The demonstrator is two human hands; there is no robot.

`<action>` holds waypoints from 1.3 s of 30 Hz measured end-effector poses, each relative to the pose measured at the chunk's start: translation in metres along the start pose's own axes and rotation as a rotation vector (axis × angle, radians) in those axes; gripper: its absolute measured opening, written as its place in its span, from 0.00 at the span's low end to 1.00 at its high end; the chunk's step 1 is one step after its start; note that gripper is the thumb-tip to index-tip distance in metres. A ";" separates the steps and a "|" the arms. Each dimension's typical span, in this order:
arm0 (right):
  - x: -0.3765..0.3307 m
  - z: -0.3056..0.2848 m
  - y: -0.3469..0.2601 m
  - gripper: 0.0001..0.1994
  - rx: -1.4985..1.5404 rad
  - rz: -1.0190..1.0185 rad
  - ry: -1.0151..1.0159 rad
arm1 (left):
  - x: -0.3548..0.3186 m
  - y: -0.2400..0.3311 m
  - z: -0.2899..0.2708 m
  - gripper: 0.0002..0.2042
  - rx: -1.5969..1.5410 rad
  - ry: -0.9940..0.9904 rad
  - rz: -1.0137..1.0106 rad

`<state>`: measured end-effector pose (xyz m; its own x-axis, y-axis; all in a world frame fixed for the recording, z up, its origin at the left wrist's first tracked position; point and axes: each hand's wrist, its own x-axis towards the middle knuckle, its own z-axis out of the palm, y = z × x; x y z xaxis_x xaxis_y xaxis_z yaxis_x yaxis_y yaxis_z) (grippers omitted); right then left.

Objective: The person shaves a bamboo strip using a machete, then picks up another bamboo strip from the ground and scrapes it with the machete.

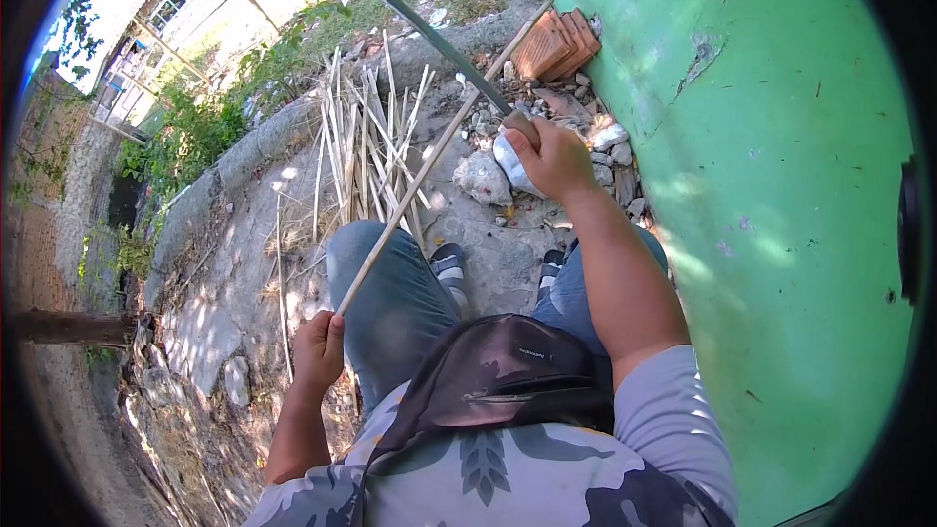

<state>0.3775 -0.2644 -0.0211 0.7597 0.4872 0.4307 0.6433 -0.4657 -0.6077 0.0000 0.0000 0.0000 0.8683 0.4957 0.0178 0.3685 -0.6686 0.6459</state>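
Note:
My left hand is closed around the near end of a long, thin wooden stick. The stick slants up and away to the right, past my left knee, toward the stones by the wall. In my right hand is the brown handle of a machete, gripped in a closed fist. Its long dark blade points to the far left and crosses the stick in this view. Whether blade and stick touch, I cannot tell. Beyond my left knee lies a loose heap of pale split sticks.
A green wall with peeling patches rises close on my right. Stones and stacked orange clay tiles lie at its foot. A low concrete ledge curves along the far left, with green plants beyond. A black bag rests on my lap.

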 end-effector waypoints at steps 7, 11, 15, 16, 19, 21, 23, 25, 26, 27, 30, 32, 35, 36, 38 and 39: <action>-0.014 0.009 -0.051 0.22 -0.006 -0.231 -0.024 | 0.020 0.014 0.017 0.20 -0.053 0.026 0.024; -0.012 -0.002 -0.049 0.21 -0.091 -0.582 -0.049 | 0.024 0.020 0.008 0.19 -0.076 0.029 0.018; -0.003 -0.020 -0.009 0.20 -0.047 -0.151 -0.024 | 0.013 0.004 -0.012 0.18 -0.065 0.027 0.029; 0.001 -0.020 0.000 0.20 0.021 -0.069 0.072 | 0.009 -0.002 -0.018 0.18 -0.056 0.000 0.005; 0.004 -0.019 -0.002 0.21 0.153 -0.036 0.223 | 0.000 -0.005 -0.025 0.18 -0.081 -0.051 -0.018; -0.004 -0.019 -0.019 0.22 0.149 -0.058 0.117 | 0.007 0.005 -0.019 0.19 -0.104 -0.041 -0.013; -0.012 -0.011 -0.035 0.22 0.075 -0.169 -0.031 | 0.013 0.013 -0.016 0.19 -0.120 -0.032 -0.008; -0.016 0.001 -0.044 0.20 -0.050 -0.433 -0.032 | 0.020 0.013 -0.013 0.19 -0.204 -0.021 -0.061; -0.015 0.000 -0.044 0.20 -0.049 -0.435 -0.029 | 0.020 0.013 -0.014 0.19 -0.202 -0.018 -0.058; -0.015 -0.003 -0.042 0.22 -0.082 -0.431 -0.087 | 0.019 0.010 -0.015 0.18 -0.195 -0.024 -0.039; -0.011 -0.006 -0.025 0.24 -0.051 -0.268 -0.070 | 0.010 0.001 -0.024 0.17 -0.069 -0.004 0.022; -0.005 -0.011 -0.010 0.25 0.010 -0.016 0.051 | 0.002 -0.009 -0.029 0.16 0.048 0.022 0.066; 0.000 -0.010 0.014 0.22 0.028 0.078 0.125 | -0.002 -0.017 -0.032 0.16 0.096 -0.007 0.052; -0.001 -0.010 0.005 0.24 0.051 0.069 0.135 | -0.001 -0.012 -0.030 0.16 0.109 -0.004 0.040; -0.004 -0.005 -0.011 0.24 0.006 -0.013 0.087 | 0.005 -0.002 -0.023 0.16 0.117 0.001 0.031; -0.007 0.000 -0.020 0.25 -0.033 -0.096 0.038 | 0.008 0.002 -0.020 0.15 0.095 -0.005 0.020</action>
<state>0.3589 -0.2581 -0.0121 0.6971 0.5024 0.5115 0.7156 -0.4430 -0.5401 0.0009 0.0132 0.0168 0.8772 0.4794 0.0262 0.3808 -0.7278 0.5703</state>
